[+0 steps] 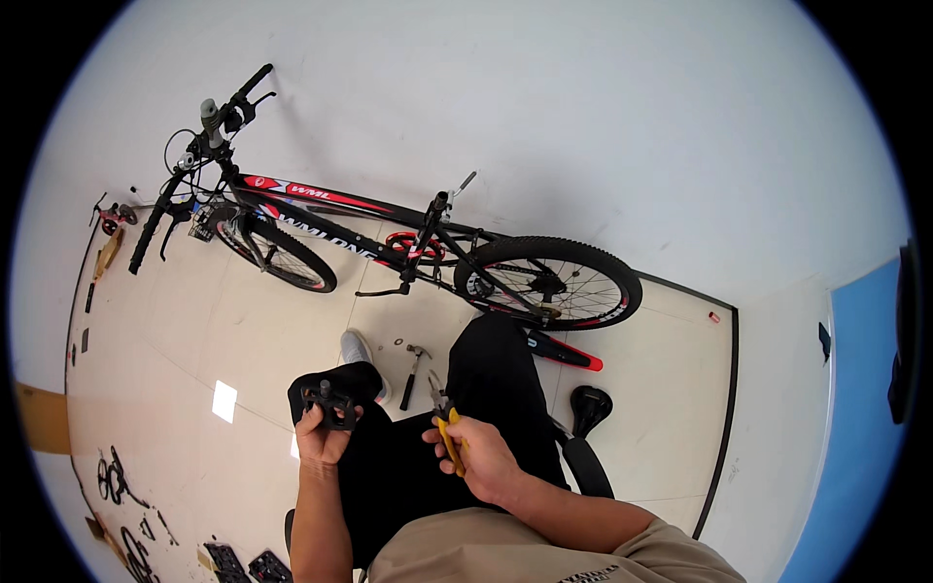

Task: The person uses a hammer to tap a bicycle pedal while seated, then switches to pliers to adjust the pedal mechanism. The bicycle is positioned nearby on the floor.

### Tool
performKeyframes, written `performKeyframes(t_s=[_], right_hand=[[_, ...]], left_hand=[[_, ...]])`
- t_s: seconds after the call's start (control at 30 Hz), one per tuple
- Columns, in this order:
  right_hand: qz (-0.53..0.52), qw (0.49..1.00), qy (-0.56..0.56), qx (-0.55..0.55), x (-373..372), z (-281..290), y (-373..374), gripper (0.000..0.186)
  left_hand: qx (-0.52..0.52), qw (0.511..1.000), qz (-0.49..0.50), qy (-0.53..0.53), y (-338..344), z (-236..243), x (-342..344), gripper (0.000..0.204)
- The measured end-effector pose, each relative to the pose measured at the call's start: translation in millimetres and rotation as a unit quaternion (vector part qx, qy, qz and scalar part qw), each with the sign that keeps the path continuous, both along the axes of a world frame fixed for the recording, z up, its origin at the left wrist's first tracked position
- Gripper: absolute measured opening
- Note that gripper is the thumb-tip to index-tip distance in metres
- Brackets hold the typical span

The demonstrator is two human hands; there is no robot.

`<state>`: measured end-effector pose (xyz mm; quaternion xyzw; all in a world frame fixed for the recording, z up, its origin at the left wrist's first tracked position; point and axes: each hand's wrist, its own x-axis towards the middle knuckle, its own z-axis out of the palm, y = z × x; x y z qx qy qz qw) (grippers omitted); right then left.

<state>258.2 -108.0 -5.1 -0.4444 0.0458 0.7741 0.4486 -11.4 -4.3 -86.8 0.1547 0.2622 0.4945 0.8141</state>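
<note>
My left hand [325, 442] is closed around a black bicycle pedal [333, 405], held up above my left thigh with its spindle end pointing upward. In my right hand [483, 462] is a pair of pliers [449, 425] with yellow handles and metal jaws, the jaws pointing up and away from me. The pliers and the pedal are apart. Beyond my knees a black and red bicycle [360, 225] leans along the white wall, without a saddle on its seat post. A crank arm [385, 291] on its near side carries no pedal.
A hammer [413, 377] lies on the tiled floor between my feet, with a small ring [397, 342] beside it. To the right are a black saddle [590, 410] and a black and red mudguard [566, 352]. Open tool cases [227, 561] and loose bike parts [120, 481] lie at lower left.
</note>
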Motion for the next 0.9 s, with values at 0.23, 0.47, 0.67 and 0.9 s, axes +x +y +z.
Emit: performKeyframes(t_s=[0.23, 0.47, 0.67, 0.9], right_hand=[[-0.108, 0.954, -0.233, 0.153, 54.9, 23.0, 19.9, 0.043], [-0.217, 0.932, -0.285, 0.054, 152.0, 33.8, 37.0, 0.016], [-0.194, 0.950, -0.244, -0.010, 255.0, -13.3, 35.1, 0.020], [-0.464, 0.448, -0.753, 0.132, 265.0, 17.2, 102.0, 0.035]], left_hand=[[-0.013, 0.999, 0.016, -0.027, 1.1, 4.0, 4.9, 0.030], [-0.035, 0.998, 0.040, -0.018, 4.3, 6.1, 7.0, 0.028], [-0.057, 0.998, 0.036, -0.020, 9.0, 5.5, 13.9, 0.027], [-0.031, 0.999, 0.039, 0.008, 7.7, 3.8, 7.6, 0.029]])
